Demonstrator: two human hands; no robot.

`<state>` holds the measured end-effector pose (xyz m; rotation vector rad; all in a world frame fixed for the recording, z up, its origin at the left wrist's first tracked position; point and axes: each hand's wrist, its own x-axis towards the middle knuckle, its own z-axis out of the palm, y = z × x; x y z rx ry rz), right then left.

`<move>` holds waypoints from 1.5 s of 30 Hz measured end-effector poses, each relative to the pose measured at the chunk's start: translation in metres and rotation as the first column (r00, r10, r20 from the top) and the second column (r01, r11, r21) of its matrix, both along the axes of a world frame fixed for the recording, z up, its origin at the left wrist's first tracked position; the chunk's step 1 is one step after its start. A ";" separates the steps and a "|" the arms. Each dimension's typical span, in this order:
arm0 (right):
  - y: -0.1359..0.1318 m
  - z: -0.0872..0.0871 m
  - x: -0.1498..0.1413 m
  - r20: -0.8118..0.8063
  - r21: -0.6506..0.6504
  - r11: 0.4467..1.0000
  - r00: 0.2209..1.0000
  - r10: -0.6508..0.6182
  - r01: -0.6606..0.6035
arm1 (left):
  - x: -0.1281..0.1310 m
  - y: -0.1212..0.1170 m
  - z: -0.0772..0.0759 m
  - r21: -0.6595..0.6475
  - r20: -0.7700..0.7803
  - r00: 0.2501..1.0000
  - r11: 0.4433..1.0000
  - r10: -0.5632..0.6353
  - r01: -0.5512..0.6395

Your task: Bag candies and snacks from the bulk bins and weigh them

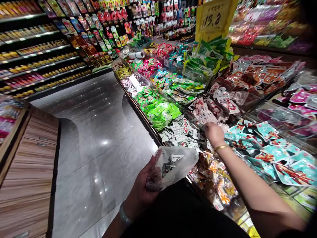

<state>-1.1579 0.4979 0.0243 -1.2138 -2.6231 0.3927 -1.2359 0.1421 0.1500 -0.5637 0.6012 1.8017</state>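
My left hand (pixel 143 185) is closed around a clear plastic bag (pixel 184 162), whose mouth gapes toward the bins. Inside the bag lie some silver-white snack packets (pixel 172 162). Over the bin divider, my right hand (pixel 214 134) has its fingers bent against a white-and-red snack packet (pixel 207 116) and appears to pinch its near edge; the fingertips are partly hidden. More silver-white packets (pixel 182 130) fill the bin to the left of that hand. Teal snack packets (pixel 268 150) are heaped to its right.
Bright green packets (pixel 160 112) and brown-orange packets (pixel 218 178) fill neighbouring bins. A yellow price sign (pixel 215 18) stands above the display. Grey tiled floor (pixel 99 138) separates it from a wooden cabinet (pixel 29 172). Stocked shelves (pixel 34 49) line the back.
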 end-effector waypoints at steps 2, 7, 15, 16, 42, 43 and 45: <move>-0.010 0.015 0.014 -0.312 0.004 0.999 0.949 0.036 -0.036 | 0.000 0.000 0.000 -0.005 -0.007 1.000 1.000 0.000 0.000; -0.083 0.073 0.045 -0.750 -0.350 0.860 0.661 -0.019 -0.372 | 0.000 0.002 -0.002 0.018 -0.018 0.999 0.999 -0.035 0.035; -0.163 0.082 0.053 -0.572 -0.218 0.652 0.636 0.517 -0.726 | 0.000 0.013 0.024 0.024 -0.047 0.984 0.984 -0.173 0.174; -0.164 0.078 0.056 -0.521 -0.220 0.653 0.653 0.550 -0.725 | 0.001 0.016 0.027 0.037 -0.044 0.982 0.982 -0.182 0.184; 0.019 0.114 0.068 -0.270 -0.393 0.843 0.922 0.276 -0.368 | 0.057 0.089 0.013 0.183 -0.032 0.980 0.962 -0.198 0.200; 0.043 0.114 0.056 -0.282 -0.322 0.910 0.944 0.170 -0.260 | 0.059 0.090 0.013 0.163 -0.046 0.983 0.970 -0.176 0.181; 0.091 0.114 0.028 -0.280 -0.209 0.977 0.959 -0.029 -0.032 | 0.061 0.091 0.015 0.108 -0.065 0.989 0.984 -0.136 0.143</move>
